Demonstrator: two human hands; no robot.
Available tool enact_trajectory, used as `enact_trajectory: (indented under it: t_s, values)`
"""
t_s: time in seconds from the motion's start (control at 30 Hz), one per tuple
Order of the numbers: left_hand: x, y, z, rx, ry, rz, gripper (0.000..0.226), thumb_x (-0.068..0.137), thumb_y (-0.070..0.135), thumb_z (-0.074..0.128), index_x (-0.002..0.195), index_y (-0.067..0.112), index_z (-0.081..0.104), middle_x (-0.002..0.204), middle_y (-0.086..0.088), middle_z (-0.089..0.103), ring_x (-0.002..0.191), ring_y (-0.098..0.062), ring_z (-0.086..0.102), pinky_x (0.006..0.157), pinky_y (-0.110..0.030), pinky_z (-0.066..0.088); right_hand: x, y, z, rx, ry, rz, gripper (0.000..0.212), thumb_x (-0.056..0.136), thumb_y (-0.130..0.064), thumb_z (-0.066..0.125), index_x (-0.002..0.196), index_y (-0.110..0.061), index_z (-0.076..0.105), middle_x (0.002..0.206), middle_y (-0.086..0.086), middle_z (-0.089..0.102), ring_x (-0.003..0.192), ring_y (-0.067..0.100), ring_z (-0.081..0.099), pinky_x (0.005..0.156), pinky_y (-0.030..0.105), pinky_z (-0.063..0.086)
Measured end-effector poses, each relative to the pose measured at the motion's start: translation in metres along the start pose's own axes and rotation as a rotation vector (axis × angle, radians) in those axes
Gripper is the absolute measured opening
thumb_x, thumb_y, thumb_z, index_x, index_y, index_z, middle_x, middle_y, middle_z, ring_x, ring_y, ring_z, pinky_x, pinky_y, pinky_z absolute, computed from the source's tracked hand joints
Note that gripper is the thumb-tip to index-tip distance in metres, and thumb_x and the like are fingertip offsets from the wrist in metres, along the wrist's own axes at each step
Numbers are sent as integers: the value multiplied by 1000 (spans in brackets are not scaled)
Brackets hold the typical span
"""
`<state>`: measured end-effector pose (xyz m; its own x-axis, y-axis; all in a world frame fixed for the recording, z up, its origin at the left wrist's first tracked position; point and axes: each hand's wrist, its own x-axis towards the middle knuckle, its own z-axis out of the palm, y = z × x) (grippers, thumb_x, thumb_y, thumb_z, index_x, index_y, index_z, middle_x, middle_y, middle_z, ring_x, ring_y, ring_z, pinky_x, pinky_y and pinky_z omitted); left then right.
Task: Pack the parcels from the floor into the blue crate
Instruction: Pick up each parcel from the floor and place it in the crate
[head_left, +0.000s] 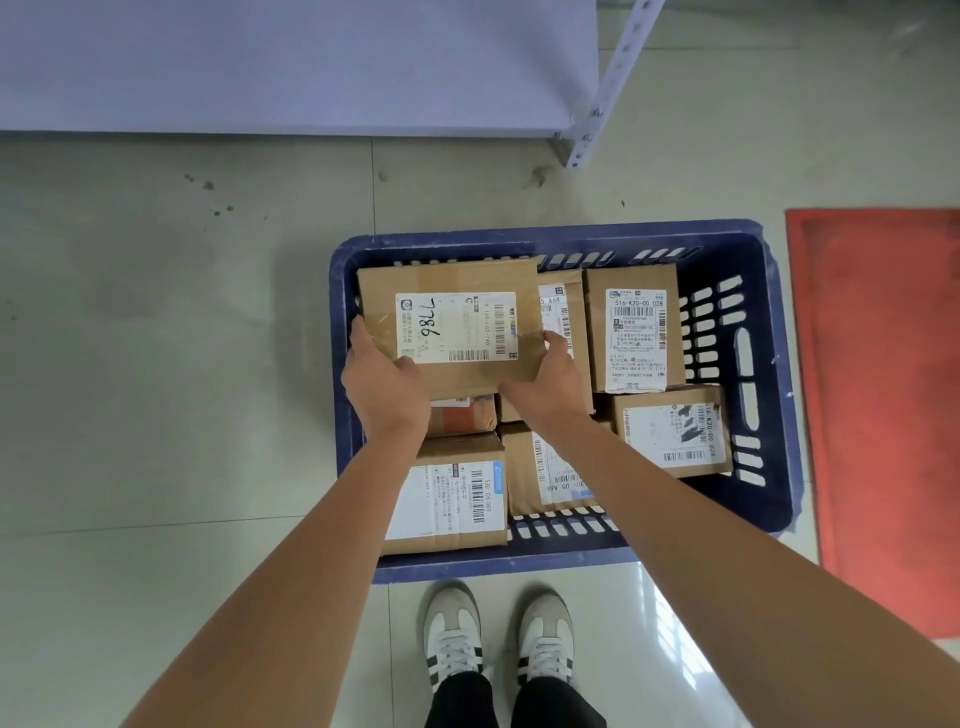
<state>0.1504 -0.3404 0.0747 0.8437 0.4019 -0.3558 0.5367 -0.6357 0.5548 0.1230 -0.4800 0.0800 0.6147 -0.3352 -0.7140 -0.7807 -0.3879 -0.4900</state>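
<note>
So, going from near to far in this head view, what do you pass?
Shoes → blue crate near rim → parcel labelled 530 → hand-held parcel → crate's far rim → bare floor → grey shelf.

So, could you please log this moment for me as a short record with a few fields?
container: blue crate on the tiled floor
held item: cardboard parcel with handwritten 7786 label
left hand: grips the parcel's near left corner
right hand: grips its near right corner
contents: several labelled parcels already inside
nearby: red mat, grey shelf
</note>
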Motion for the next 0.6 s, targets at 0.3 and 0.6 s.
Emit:
enact_trajectory:
  t_s: [0.3,0.6]
  values:
    - [-12,-17,-6,86,-103,194,52,86,-1,53,135,10,41,135,-7,53,124,-24,49,99,-33,47,-12,12,5,48,49,-69,78,72,-11,72,136,-11,26,134,9,29,113,26,45,84,26,39]
    - [-12,-6,-18,174,-207,170,52,87,7,53,137,13,38,136,-8,49,127,-26,43,103,-40,45,-17,14,-11,-73,-46,-90,78,79,-15,64,144,-12,20,139,11,32,121,27,43,84,28,40]
